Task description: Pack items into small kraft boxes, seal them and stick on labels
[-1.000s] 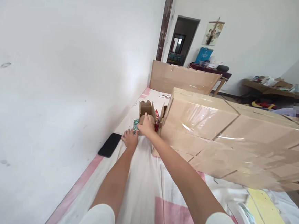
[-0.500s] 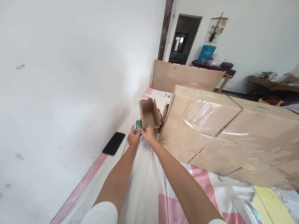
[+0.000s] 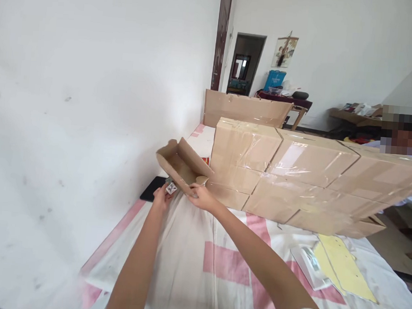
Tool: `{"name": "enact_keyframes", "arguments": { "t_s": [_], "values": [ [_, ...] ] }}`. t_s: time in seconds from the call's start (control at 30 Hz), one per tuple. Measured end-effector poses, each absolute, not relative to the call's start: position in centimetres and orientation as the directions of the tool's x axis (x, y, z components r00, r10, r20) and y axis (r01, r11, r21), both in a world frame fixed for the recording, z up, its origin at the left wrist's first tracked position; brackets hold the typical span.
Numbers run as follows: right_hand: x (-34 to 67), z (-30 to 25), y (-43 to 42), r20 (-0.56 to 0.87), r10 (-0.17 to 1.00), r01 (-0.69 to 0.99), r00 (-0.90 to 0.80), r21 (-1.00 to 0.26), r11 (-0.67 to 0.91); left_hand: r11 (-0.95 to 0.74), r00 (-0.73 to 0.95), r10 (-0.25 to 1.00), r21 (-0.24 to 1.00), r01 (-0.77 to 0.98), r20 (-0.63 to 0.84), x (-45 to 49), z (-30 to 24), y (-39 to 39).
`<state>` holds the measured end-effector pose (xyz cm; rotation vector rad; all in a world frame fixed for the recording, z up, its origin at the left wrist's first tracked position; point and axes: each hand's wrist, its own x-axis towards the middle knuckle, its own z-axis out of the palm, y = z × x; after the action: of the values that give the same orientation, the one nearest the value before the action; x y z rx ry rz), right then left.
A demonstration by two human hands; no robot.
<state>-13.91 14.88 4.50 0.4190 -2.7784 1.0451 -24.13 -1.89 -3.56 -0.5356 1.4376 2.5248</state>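
Note:
My right hand point(image 3: 199, 198) grips the near edge of a small open cardboard box point(image 3: 183, 165) and holds it lifted and tilted above the cloth. My left hand point(image 3: 162, 196) is just left of it, fingers closed on a small patterned packet point(image 3: 171, 188) under the box's corner. Both arms reach forward over a white and pink cloth point(image 3: 218, 274).
A black phone point(image 3: 151, 189) lies by the white wall on the left. A long row of taped cardboard boxes point(image 3: 297, 176) stands to the right. A yellow sheet point(image 3: 343, 267) and a clear packet point(image 3: 310, 260) lie on the cloth. Another person sits at the far right.
The small box has been lifted off the cloth and pulled nearer, tilted on its side. Both hands drew back toward me, and the view swung right.

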Motion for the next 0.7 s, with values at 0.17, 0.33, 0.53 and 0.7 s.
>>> {"name": "enact_keyframes", "arguments": {
  "t_s": [0.17,0.33,0.53,0.7],
  "values": [
    [-0.7,5.3,18.7,0.185,-0.344,-0.368,-0.92,-0.71,0.6,-0.631,-0.919,0.04,0.704,-0.327,-0.392,-10.5,-6.8,-8.9],
    [11.2,6.8,24.7,0.066,-0.314,-0.282,-0.947,-0.643,0.712,-0.631,-0.949,0.154,0.712,-0.308,-0.274,-0.4,-7.1,-12.5],
    [18.6,7.9,29.6,0.089,-0.258,-0.27,-0.962,-0.44,0.856,-0.438,-0.968,0.211,0.872,-0.219,-0.136,1.6,-2.2,-11.6],
    [21.5,10.4,29.0,0.503,-0.11,-0.332,-0.857,-0.376,0.865,-0.297,-0.943,0.284,0.951,0.084,0.172,2.8,3.7,-5.7]
  ]
}}
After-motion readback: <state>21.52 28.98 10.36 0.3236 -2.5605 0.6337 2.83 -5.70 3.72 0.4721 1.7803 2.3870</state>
